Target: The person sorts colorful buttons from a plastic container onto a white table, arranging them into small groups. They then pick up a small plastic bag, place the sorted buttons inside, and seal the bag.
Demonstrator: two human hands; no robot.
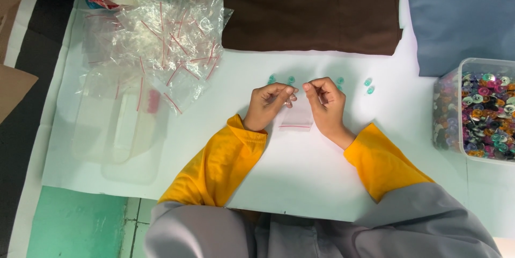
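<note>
Together, the fingers of the left hand [266, 105] and right hand [325, 102] pinch the top edge of a small clear zip bag [296, 117] lying on the white table [300, 167]. Teal buttons [368, 86] lie just beyond; a tub of coloured buttons [479, 113] stands right.

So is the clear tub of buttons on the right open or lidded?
Open: the clear tub shows no lid, and the mixed-colour buttons lie exposed to the rim.
</note>
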